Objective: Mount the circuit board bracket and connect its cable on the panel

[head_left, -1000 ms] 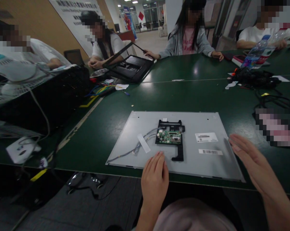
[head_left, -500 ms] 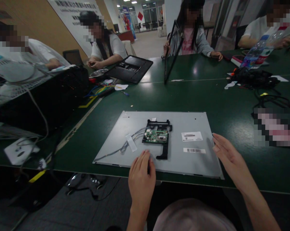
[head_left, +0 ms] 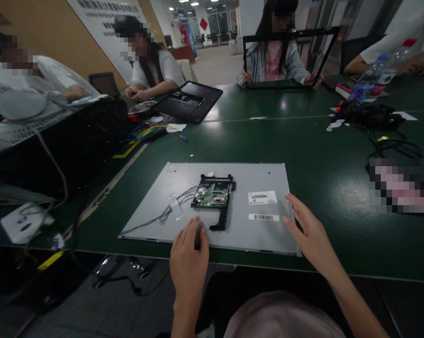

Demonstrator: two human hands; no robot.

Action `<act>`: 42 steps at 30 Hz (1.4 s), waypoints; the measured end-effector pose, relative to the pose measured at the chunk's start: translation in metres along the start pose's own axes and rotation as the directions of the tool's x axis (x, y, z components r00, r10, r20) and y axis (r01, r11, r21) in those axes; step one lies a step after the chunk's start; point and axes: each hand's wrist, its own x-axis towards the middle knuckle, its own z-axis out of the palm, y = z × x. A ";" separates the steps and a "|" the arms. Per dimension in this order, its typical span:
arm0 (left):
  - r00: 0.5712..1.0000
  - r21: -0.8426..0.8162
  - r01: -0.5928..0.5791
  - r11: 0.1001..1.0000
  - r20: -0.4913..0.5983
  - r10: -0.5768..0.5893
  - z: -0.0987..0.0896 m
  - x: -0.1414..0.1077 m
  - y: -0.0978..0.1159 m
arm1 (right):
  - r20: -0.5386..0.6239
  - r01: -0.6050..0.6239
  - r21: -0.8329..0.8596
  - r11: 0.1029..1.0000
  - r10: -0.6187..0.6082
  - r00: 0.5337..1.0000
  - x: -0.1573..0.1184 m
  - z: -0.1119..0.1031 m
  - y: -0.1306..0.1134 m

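Note:
A grey LCD panel (head_left: pixel 233 234) lies flat near the table's front edge, its back facing up. A black bracket (head_left: pixel 223 218) with a green circuit board (head_left: pixel 212 196) sits on it, and grey cables (head_left: pixel 151 226) run left under a piece of clear tape (head_left: pixel 175 207). My left hand (head_left: pixel 189 253) is at the panel's front edge, fingers curled and closed around a dark thing that I cannot make out. At the right edge is my right hand (head_left: pixel 312 232), open, fingers stretched along the side and thumb over the panel's surface.
Across the table a co-worker holds a black monitor frame (head_left: pixel 278 86) upright. A black monitor back cover (head_left: pixel 192 105) lies at back left, near coloured wires (head_left: pixel 141 134). Bottles (head_left: pixel 381 77), black cables (head_left: pixel 370 115) and a blurred-out pink item (head_left: pixel 400 188) are on the right.
The panel has slid left, and both my hands have moved left with it. My right thumb now reaches over the panel. The co-worker has turned the black frame to face me, holding it with both hands.

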 end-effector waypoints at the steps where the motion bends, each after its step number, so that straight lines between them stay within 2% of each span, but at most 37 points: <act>1: 1.000 0.000 0.000 1.000 -0.001 0.000 0.000 0.001 -0.001 | 0.002 0.010 -0.023 1.000 -0.010 1.000 0.001 0.001 0.000; 10: 0.999 0.021 0.026 0.999 -0.020 -0.026 0.000 0.004 -0.009 | 0.055 0.057 -0.051 0.997 -0.054 0.997 0.006 0.007 -0.002; 24: 0.993 0.053 0.109 0.993 -0.050 -0.106 0.001 0.011 -0.032 | 0.149 0.113 -0.211 0.971 -0.082 0.985 0.009 0.023 -0.031; 42: 0.975 0.064 0.223 0.973 -0.031 -0.221 -0.003 0.017 -0.043 | 0.275 0.162 -0.296 0.941 -0.079 0.958 0.008 0.041 -0.033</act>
